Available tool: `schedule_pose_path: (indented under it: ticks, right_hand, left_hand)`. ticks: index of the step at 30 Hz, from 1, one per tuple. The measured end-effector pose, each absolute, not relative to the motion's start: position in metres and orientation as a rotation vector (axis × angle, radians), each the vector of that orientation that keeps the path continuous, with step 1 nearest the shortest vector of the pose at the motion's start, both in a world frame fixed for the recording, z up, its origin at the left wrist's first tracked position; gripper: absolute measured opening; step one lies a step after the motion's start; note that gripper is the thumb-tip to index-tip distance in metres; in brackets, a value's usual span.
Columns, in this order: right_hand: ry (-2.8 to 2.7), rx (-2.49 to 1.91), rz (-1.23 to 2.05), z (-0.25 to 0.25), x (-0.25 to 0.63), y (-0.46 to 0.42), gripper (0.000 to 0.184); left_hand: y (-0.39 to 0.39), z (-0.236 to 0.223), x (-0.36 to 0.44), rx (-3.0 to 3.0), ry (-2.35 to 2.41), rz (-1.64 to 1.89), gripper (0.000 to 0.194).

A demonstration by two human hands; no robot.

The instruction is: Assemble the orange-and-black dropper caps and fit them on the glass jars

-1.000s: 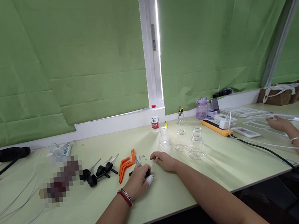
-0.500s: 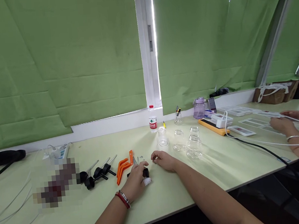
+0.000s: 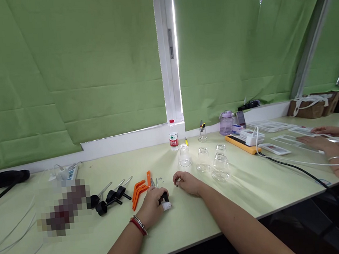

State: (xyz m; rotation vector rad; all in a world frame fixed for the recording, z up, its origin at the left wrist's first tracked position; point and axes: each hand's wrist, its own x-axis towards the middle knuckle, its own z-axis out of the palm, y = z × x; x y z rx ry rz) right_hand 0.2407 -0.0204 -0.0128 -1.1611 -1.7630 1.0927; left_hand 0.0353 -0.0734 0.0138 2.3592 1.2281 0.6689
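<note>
My left hand (image 3: 153, 206) is closed around a black plastic part (image 3: 164, 198) low over the table, with a white wrap on one finger. Metal rods (image 3: 153, 183) stick out just beyond that hand; whether they belong to the black part I cannot tell. My right hand (image 3: 186, 182) rests on the table in a pinch, with a tiny metal piece (image 3: 177, 185) at the fingertips. Small loose bits (image 3: 161, 179) lie between the hands. Left of my left hand are orange bent handles (image 3: 139, 193) and several black knob-like parts with metal rods (image 3: 111, 195).
Clear glass jars (image 3: 219, 166) stand upside down at right of my right hand. Behind them are a water bottle (image 3: 173, 136), a purple bottle (image 3: 226, 124) and an orange-edged power strip (image 3: 242, 143) with cables. A co-worker's hands (image 3: 316, 142) touch white frames at far right.
My left hand has turned the black part slightly, and its fingers have curled more around it. My right hand has shifted a little right. The co-worker's hands have moved over the frames.
</note>
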Motion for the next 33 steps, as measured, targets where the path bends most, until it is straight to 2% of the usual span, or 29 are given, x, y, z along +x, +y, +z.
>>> schedule_pose_path:
  ticks: [13, 17, 24, 29, 33]
  right_hand:
    - [-1.715, -1.082, 1.148, -0.016, 0.242, -0.018, 0.014]
    - [-1.688, -1.050, 1.153, -0.023, 0.243, -0.012, 0.019]
    - [-1.886, -1.304, 0.709, -0.027, 0.254, -0.007, 0.027]
    - [-2.004, -1.401, 0.545, -0.026, 0.258, -0.007, 0.032]
    - [-2.037, -1.359, 0.490, -0.025, 0.255, -0.009, 0.025]
  left_hand:
    - [-0.074, 0.015, 0.036, 2.404, 1.202, 0.643, 0.008]
    - [-0.074, 0.016, 0.037, 2.413, 1.204, 0.639, 0.007]
    - [-0.073, 0.016, 0.037, 2.410, 1.200, 0.630, 0.010]
    - [-0.071, 0.013, 0.036, 2.415, 1.181, 0.635, 0.011]
    - [-0.071, 0.013, 0.036, 2.404, 1.183, 0.628, 0.012]
